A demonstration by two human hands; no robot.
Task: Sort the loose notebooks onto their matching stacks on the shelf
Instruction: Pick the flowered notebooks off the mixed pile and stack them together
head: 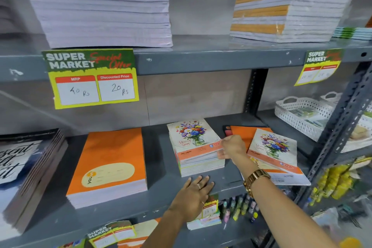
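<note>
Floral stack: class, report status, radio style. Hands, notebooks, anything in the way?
Right hand pinching top floral notebook on its stack. Left hand flat on shelf, empty. Loose pile waiting, right. Nothing blocking.

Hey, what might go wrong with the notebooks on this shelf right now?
The floral stack looks uneven, and the right hand is at its top corner, so a push might topple it. The loose pile overhangs the shelf edge and may slide off, with orange books mixed beneath the floral one.
</note>
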